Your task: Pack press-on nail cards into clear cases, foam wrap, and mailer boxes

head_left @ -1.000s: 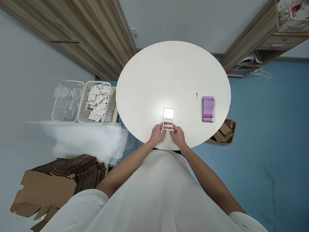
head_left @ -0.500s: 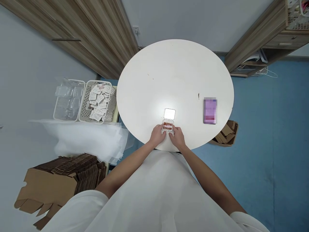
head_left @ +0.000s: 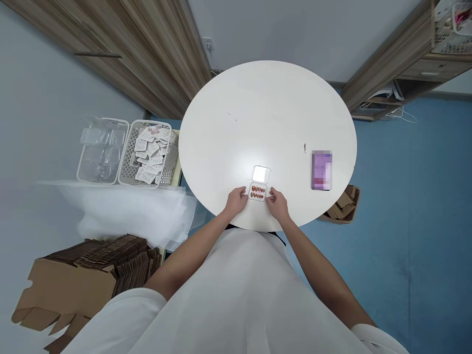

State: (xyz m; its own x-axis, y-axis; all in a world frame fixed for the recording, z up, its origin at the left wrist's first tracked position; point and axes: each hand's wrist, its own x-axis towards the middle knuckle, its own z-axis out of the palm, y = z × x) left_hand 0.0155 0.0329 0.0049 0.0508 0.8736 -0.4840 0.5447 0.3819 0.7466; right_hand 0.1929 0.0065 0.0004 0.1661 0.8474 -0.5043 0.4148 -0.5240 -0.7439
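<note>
A small clear plastic case (head_left: pixel 257 192) lies on the white table with its lid (head_left: pixel 261 174) tipped back. Two rows of brown press-on nails fill its tray. My left hand (head_left: pixel 236 201) rests just left of the case, thumb and forefinger apart, holding nothing. On the other side, my right hand (head_left: pixel 278 203) has its fingertips beside the case's right edge; whether they touch it is hard to tell. No thing shows between its parted fingers.
A blurred purple phone-like object (head_left: pixel 321 170) lies at the table's right. Left of the oval table (head_left: pixel 273 98) stand a basket of printed cards (head_left: pixel 166 160) and a basket of clear plastic (head_left: pixel 127 132). Flattened cardboard boxes (head_left: pixel 70 285) and white sheets (head_left: pixel 136 211) lie nearer.
Both hands have let go of the case and drawn apart to either side. The case now lies turned slightly and a little to the right, lid still raised.
</note>
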